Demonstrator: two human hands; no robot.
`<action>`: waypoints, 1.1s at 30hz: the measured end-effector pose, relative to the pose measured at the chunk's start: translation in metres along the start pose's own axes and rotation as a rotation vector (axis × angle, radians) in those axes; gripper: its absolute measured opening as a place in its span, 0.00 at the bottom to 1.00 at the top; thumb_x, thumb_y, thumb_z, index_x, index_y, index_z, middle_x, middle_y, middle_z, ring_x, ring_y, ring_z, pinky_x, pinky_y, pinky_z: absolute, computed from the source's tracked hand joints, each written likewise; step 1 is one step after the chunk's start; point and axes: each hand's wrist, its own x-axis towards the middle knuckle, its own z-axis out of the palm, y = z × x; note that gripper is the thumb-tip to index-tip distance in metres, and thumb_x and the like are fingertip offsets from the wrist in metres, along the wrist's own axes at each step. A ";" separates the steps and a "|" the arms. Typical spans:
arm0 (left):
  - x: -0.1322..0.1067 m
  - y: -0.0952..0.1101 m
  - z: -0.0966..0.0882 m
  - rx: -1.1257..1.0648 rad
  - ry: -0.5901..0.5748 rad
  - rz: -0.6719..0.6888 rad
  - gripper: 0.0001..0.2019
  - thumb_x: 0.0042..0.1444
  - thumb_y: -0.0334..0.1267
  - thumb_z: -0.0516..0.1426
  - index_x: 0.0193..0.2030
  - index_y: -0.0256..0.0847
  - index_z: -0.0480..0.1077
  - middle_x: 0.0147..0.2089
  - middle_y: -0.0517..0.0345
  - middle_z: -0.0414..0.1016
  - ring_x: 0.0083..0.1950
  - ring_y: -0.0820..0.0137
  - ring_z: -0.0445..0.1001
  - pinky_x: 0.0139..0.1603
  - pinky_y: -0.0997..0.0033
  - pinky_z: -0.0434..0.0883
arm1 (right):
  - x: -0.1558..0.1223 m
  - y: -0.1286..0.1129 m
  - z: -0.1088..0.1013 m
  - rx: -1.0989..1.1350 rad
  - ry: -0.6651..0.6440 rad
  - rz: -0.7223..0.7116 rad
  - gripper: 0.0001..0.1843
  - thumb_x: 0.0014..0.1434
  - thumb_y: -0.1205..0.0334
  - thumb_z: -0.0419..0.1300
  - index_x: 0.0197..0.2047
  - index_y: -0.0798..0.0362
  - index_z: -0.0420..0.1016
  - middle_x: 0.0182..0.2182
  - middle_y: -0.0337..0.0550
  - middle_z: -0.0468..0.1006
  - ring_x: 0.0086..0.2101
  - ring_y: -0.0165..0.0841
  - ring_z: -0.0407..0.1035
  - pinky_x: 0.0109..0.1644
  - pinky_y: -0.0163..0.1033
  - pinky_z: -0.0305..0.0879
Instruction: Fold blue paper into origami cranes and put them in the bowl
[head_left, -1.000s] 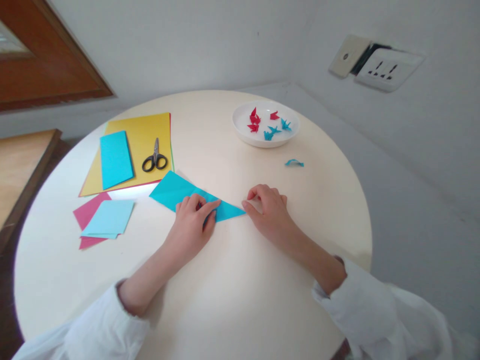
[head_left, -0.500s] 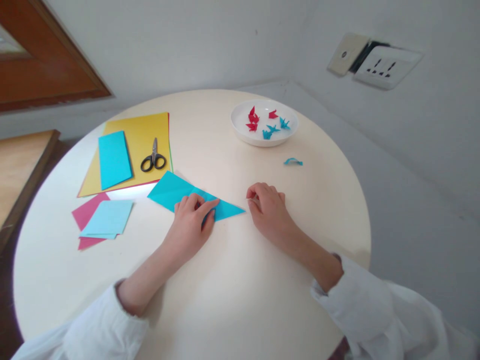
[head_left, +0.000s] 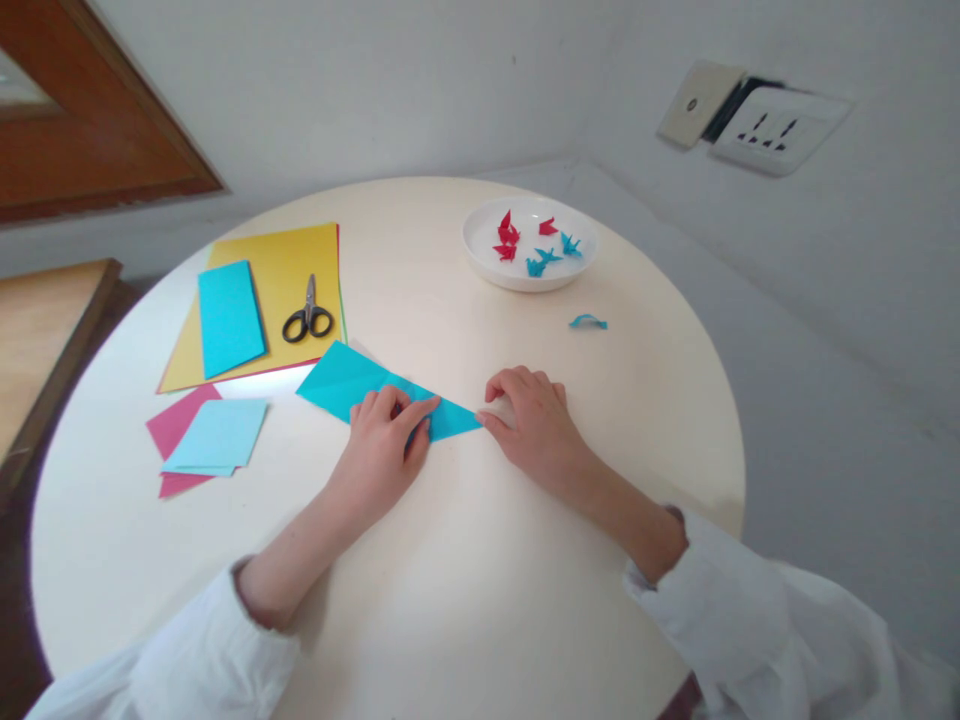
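Observation:
A blue sheet of origami paper (head_left: 337,380), folded to a long point, lies flat on the table. My left hand (head_left: 386,430) rests over its middle, fingers bent and pressing it down; part of the paper is hidden beneath. At the narrow right tip, my right hand (head_left: 529,415) has its thumb on the paper, with the index finger curled just above. What the other right fingers do underneath is hidden.
A white dish (head_left: 525,284) holds several small red and blue paper cranes. A curled blue paper strip (head_left: 588,322) lies nearby. At left are yellow sheets (head_left: 289,250) under a blue paper stack (head_left: 231,320) and scissors (head_left: 308,318), plus light blue squares (head_left: 217,435) over pink ones (head_left: 180,425).
My right hand has moved slightly left, and its thumb now reaches the tip of the blue paper. My left hand stays in place on the paper.

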 end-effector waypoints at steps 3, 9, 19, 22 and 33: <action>0.000 0.000 0.000 -0.004 0.002 0.003 0.16 0.59 0.33 0.48 0.49 0.38 0.72 0.36 0.51 0.65 0.40 0.62 0.65 0.41 0.60 0.62 | 0.000 0.001 -0.002 0.041 -0.041 0.010 0.04 0.54 0.68 0.54 0.33 0.50 0.65 0.38 0.43 0.73 0.41 0.40 0.64 0.44 0.45 0.52; 0.000 -0.001 0.001 -0.001 0.007 0.007 0.16 0.59 0.33 0.48 0.48 0.38 0.72 0.36 0.51 0.65 0.40 0.62 0.64 0.41 0.59 0.62 | 0.000 0.004 -0.002 0.145 0.032 0.021 0.11 0.52 0.74 0.47 0.33 0.50 0.65 0.35 0.43 0.73 0.38 0.37 0.65 0.44 0.44 0.54; 0.000 0.000 0.001 -0.002 0.002 -0.001 0.15 0.60 0.34 0.47 0.48 0.39 0.72 0.36 0.50 0.65 0.40 0.62 0.64 0.40 0.60 0.62 | 0.001 0.005 -0.005 0.215 0.047 -0.035 0.05 0.54 0.65 0.56 0.27 0.51 0.70 0.33 0.43 0.74 0.37 0.36 0.67 0.46 0.44 0.59; 0.000 0.000 0.000 0.003 -0.002 0.004 0.15 0.60 0.34 0.47 0.48 0.39 0.72 0.36 0.50 0.65 0.40 0.62 0.63 0.40 0.59 0.62 | 0.002 0.005 -0.003 0.131 0.011 -0.004 0.08 0.54 0.61 0.58 0.25 0.51 0.71 0.33 0.43 0.73 0.38 0.37 0.66 0.47 0.47 0.56; -0.001 0.002 -0.001 0.033 -0.009 -0.012 0.16 0.59 0.33 0.47 0.49 0.39 0.72 0.37 0.49 0.65 0.40 0.61 0.63 0.41 0.58 0.63 | 0.002 0.004 0.000 0.038 0.016 -0.006 0.05 0.52 0.64 0.59 0.25 0.51 0.70 0.33 0.42 0.72 0.38 0.38 0.65 0.45 0.45 0.55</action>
